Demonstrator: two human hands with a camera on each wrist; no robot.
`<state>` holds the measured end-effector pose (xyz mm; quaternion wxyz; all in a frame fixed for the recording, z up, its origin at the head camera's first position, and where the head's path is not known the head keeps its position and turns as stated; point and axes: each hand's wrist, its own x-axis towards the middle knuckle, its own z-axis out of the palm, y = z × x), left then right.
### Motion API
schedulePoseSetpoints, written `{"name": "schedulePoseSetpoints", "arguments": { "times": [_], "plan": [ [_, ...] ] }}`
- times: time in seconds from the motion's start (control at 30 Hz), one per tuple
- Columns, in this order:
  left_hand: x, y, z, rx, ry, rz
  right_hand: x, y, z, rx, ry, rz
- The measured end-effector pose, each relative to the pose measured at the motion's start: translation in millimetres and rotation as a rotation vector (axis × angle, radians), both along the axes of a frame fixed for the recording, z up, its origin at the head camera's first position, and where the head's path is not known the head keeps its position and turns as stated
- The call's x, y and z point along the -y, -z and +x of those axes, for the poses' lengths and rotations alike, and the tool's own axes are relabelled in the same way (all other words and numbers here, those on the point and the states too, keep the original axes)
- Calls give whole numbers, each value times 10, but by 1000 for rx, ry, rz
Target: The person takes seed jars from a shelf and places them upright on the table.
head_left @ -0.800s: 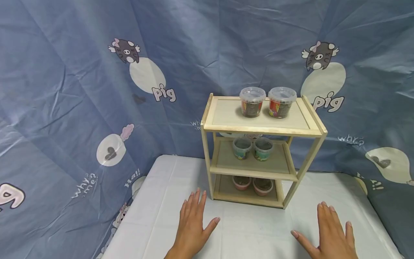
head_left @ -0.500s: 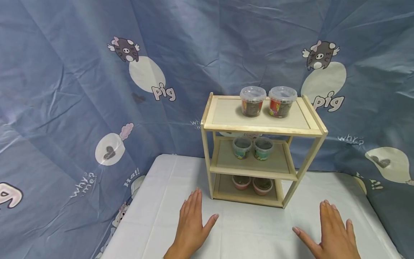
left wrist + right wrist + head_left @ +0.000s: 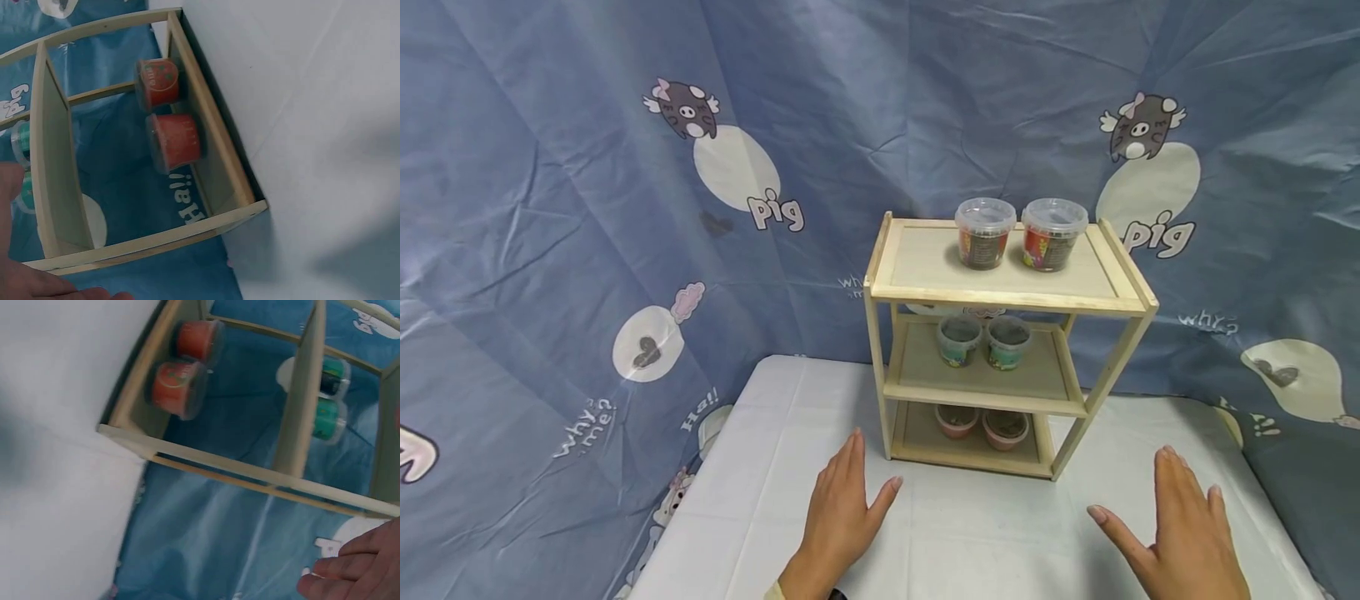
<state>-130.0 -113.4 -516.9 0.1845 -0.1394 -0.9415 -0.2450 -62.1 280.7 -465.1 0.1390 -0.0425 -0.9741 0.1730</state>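
Observation:
A small three-tier wooden shelf (image 3: 917, 258) stands on the white table. Two clear-rimmed plastic tubs, a left one (image 3: 985, 242) and a right one (image 3: 1051, 242) with red labels, sit side by side on its top tier. Two green-labelled tubs (image 3: 1007, 354) share the middle tier, and two reddish tubs (image 3: 957, 430) the bottom one; the left wrist view shows the reddish tub (image 3: 178, 139) closely. My left hand (image 3: 838, 508) is held over the table before the shelf's left side, fingers straight, thumb spread. My right hand (image 3: 1191, 533), likewise outstretched, is off its right front. Both hold nothing.
A blue printed curtain (image 3: 835, 108) hangs behind the shelf and along both sides of the table. White cloth covers the tabletop (image 3: 970, 533), which extends in front of the shelf and to both sides of it.
Both hands have risen slightly in the head view. The right hand has also moved a little to the right, away from the left hand. The shelf and tubs stay in place.

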Motion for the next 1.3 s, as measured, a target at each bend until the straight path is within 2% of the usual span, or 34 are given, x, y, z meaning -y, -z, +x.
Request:
{"name": "schedulePoseSetpoints", "arguments": {
  "times": [0.23,0.37,0.47,0.7,1.0,1.17,1.3],
  "plan": [
    [-11,-121,-99,-18,-14,-4,35,-295,10,-46,5,-29],
    [-9,-163,-140,-29,-31,-10,65,-485,3,-118,-17,-36],
    [-3,-193,-162,-39,-41,-14,68,-625,-27,-169,-41,-33],
    [2,-235,-198,-43,-44,1,19,-891,-119,-216,-73,-3],
    [-12,-265,-213,-14,-41,17,-60,-1114,-225,-222,-99,20],
    [-16,-289,-240,3,-36,26,-74,-1176,-261,-169,-70,26],
    [-22,-324,-277,-13,-37,19,-84,-1235,-277,-173,-62,0]
  ]
}}
